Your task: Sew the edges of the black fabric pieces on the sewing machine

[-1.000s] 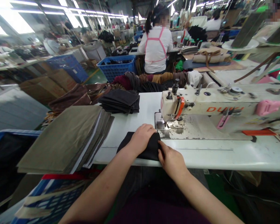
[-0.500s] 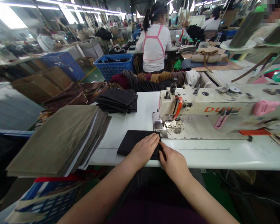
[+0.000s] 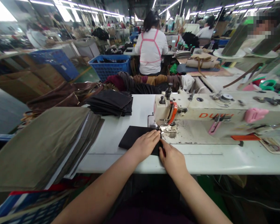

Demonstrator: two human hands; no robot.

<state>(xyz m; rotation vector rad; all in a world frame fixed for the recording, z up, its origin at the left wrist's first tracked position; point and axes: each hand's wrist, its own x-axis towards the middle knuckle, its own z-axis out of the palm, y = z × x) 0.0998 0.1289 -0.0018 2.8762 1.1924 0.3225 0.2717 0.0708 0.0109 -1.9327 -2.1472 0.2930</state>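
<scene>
left hand hides part of black cloth

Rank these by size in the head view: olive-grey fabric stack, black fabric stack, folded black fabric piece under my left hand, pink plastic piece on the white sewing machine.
Olive-grey fabric stack
Black fabric stack and folded black fabric piece: too alike to rank; your left hand partly covers the latter
Pink plastic piece

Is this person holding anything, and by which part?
Black cloth: the left hand lies flat on top, near the edge by the right hand, which touches that edge; whether it pinches the cloth cannot be told.
</scene>
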